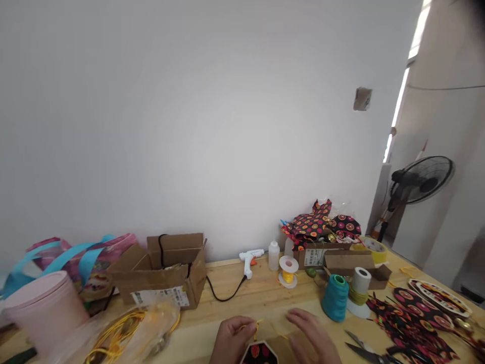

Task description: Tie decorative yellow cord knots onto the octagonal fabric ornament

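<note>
A plain white wall rises behind a pale wooden worktable (242,298), with a black floor fan (420,182) off to the right. At the bottom edge, the left hand (232,338) has its fingers closed, pinching a thin yellow cord (256,327) just above a hexagonal patterned fabric piece (260,353) — the right hand (312,336) lies beside it, fingers loosely spread, gripping nothing visible. Near them stand a teal thread cone (335,297), a yellow cord spool (288,272), scissors (366,349) and a white glue gun (250,259).
</note>
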A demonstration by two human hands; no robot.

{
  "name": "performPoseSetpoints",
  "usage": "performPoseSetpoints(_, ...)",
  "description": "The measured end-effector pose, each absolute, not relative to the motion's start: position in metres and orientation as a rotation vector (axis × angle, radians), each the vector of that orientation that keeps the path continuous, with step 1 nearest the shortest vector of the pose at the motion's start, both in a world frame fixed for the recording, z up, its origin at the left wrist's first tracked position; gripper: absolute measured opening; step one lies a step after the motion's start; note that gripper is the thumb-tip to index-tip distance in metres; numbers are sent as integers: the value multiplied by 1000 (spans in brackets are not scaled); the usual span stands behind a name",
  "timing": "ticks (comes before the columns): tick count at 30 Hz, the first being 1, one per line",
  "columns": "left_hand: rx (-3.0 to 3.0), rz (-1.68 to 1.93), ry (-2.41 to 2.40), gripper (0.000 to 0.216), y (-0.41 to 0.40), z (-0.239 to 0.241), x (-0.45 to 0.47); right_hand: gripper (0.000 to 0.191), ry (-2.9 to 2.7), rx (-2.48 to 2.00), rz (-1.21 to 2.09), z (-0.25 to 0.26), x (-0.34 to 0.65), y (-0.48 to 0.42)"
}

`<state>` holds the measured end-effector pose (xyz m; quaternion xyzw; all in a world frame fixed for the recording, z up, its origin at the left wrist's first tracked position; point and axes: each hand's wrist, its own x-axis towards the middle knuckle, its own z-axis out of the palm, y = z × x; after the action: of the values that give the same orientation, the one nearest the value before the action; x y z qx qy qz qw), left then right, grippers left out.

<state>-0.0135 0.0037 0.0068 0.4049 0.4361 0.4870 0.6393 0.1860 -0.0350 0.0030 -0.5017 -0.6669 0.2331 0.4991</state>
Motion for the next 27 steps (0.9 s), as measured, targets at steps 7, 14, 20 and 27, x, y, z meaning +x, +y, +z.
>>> performPoseSetpoints(7, 963, 1122, 1054, 26, 4, 2, -15, 32, -1692, -1229, 1056, -2, 131, -1)
performPoseSetpoints(14, 1030, 1057, 1191, 33, 7, -21, -12, 36, -1282, -1163, 1363, 1, 140, 1)
performPoseSetpoints(20, 1183, 1027, 1225, 30, 9, -22, -7, 22, -830, -1002, 1862, 10, 153, 0)
performPoseSetpoints(27, 1226, 1037, 1298, 26, 9, -20, -3, 41, -741, -872, 1842, 22, 159, -1)
